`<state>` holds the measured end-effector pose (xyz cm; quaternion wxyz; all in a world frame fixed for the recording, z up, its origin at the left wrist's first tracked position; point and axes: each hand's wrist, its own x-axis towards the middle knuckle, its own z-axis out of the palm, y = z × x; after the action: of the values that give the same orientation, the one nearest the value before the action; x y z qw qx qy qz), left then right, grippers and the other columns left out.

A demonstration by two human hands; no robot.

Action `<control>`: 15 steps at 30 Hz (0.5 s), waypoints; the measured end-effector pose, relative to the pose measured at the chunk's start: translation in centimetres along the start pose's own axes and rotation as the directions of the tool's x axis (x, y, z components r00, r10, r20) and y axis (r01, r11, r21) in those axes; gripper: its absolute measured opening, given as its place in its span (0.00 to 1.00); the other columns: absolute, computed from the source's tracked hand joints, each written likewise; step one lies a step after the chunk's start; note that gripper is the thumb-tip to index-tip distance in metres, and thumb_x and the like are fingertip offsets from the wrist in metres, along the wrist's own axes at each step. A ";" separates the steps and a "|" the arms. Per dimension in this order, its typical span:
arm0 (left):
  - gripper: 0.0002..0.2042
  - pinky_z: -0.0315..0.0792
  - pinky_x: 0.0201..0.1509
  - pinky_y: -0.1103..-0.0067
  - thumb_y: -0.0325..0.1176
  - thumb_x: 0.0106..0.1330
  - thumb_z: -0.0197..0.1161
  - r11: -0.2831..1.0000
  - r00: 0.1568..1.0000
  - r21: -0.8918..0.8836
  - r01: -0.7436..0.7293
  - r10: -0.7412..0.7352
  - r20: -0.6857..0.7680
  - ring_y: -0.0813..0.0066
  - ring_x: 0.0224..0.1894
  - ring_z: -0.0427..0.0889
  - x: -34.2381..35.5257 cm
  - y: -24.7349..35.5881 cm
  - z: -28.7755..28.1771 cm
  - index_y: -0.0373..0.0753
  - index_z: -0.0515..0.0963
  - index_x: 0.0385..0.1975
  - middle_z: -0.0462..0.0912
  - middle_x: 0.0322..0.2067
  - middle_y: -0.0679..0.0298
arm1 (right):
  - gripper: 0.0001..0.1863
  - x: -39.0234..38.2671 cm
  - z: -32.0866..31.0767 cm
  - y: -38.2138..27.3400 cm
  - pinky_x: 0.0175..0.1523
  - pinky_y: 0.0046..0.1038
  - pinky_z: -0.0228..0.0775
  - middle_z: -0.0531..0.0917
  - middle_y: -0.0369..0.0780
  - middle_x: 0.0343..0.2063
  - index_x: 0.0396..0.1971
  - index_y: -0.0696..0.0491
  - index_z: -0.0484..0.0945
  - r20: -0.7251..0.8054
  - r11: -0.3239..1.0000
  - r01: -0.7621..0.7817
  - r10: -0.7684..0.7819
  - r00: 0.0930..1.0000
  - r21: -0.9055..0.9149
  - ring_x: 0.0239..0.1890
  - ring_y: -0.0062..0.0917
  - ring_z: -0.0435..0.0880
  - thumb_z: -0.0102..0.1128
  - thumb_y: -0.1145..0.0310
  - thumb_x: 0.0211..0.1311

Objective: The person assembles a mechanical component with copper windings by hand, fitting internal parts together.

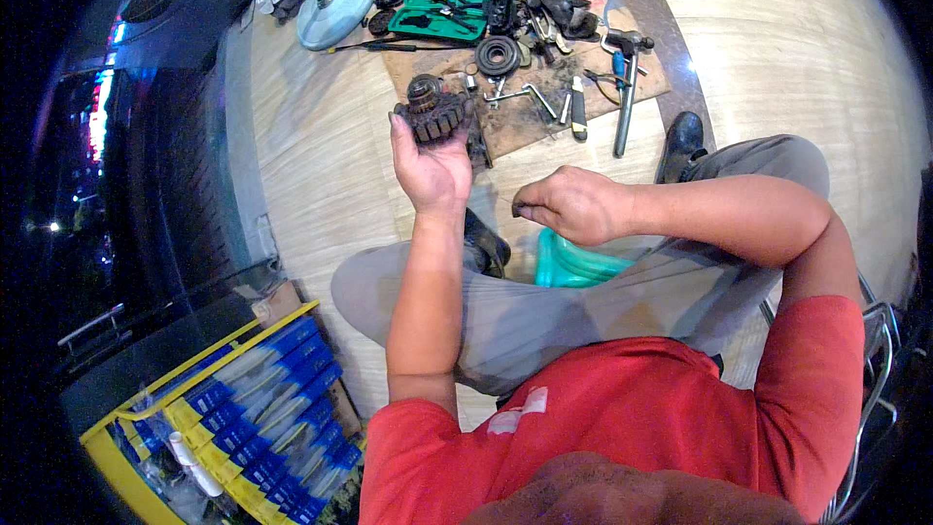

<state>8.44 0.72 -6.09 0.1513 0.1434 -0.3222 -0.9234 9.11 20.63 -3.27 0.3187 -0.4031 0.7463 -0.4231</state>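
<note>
My left hand (434, 175) is turned palm up, its fingers wrapped round a dark, greasy motor armature (434, 122). The armature has a slotted round core and a narrower coil-like top. My right hand (581, 206) is closed in a pinch with blackened fingertips, a short way to the right and nearer to me. Whatever lies between those fingertips, if anything, is too small to name. Beyond both hands, a dirty cardboard sheet (515, 141) lies on the floor. On it rest a black ring-shaped part (498, 56) and a bent metal wrench (533, 92).
A hammer (629, 97), blue-handled pliers (618, 68) and a utility knife (579, 112) lie right of the wrench. Farther back are a green tool case (442, 10) and a fan base (335, 15). A green stool (569, 262) is under me; a yellow rack (224, 418) stands left.
</note>
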 end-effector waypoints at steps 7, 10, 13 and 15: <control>0.27 0.70 0.57 0.55 0.53 0.72 0.41 0.996 0.998 -0.078 0.052 -0.055 -0.038 0.55 0.53 0.74 -0.1 0.7 0.3 0.34 0.67 0.54 0.75 0.50 0.52 | 0.10 0.4 -0.9 3.2 0.40 0.47 0.70 0.80 0.52 0.26 0.28 0.57 0.77 0.088 0.984 0.001 0.015 0.996 -0.180 0.34 0.50 0.79 0.51 0.67 0.59; 0.26 0.66 0.60 0.49 0.52 0.72 0.40 0.991 0.997 -0.120 0.066 -0.069 -0.028 0.48 0.56 0.72 -0.5 1.2 0.9 0.32 0.69 0.50 0.76 0.48 0.50 | 0.09 0.9 -1.5 4.2 0.39 0.45 0.71 0.81 0.50 0.26 0.33 0.57 0.78 0.101 0.968 -0.080 0.107 0.989 -0.238 0.33 0.49 0.80 0.52 0.68 0.61; 0.27 0.65 0.61 0.49 0.53 0.72 0.40 0.988 0.997 -0.137 0.070 -0.066 0.038 0.48 0.56 0.72 -0.3 1.5 0.2 0.32 0.69 0.50 0.75 0.50 0.50 | 0.09 1.4 -1.9 5.9 0.41 0.44 0.71 0.81 0.51 0.29 0.33 0.57 0.78 0.075 0.969 -0.064 0.085 0.994 -0.239 0.35 0.48 0.80 0.52 0.68 0.62; 0.27 0.68 0.58 0.52 0.54 0.72 0.40 0.988 0.996 -0.128 0.089 -0.089 0.010 0.51 0.53 0.74 -0.4 1.7 0.7 0.33 0.68 0.52 0.75 0.49 0.51 | 0.10 1.7 -2.0 7.4 0.42 0.44 0.71 0.81 0.51 0.31 0.35 0.58 0.79 0.051 0.960 -0.115 0.132 0.990 -0.256 0.37 0.48 0.80 0.51 0.68 0.62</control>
<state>8.85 -0.07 -4.44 0.1181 0.1459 -0.2560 -0.9483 4.23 22.24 -9.22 0.3157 -0.4072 0.8065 -0.2900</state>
